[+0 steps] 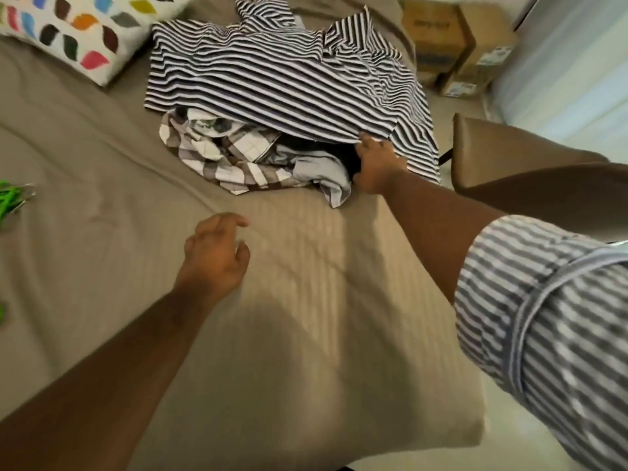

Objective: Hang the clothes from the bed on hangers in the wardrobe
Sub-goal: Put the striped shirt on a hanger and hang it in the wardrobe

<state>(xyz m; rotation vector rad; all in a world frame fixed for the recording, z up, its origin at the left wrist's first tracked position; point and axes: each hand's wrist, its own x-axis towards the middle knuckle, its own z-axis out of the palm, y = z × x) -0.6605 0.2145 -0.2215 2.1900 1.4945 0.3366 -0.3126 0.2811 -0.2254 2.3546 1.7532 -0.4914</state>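
Observation:
A black-and-white striped shirt (272, 73) lies spread over a pile of clothes on the tan bed (272, 317). Under it show a brown-and-white checked shirt (224, 158) and a pale grey garment (323, 175). My right hand (377, 164) grips the near hem of the striped shirt, its fingers tucked under the cloth. My left hand (214, 256) hovers over the bedsheet in front of the pile, fingers loosely curled and holding nothing. Green hangers (12, 198) lie at the bed's left edge, partly cut off by the frame.
A white pillow with coloured leaf shapes (74, 32) sits at the far left of the bed. A brown chair (516, 158) stands by the bed's right side. Cardboard boxes (455, 42) are on the floor beyond, near a pale curtain (577, 73).

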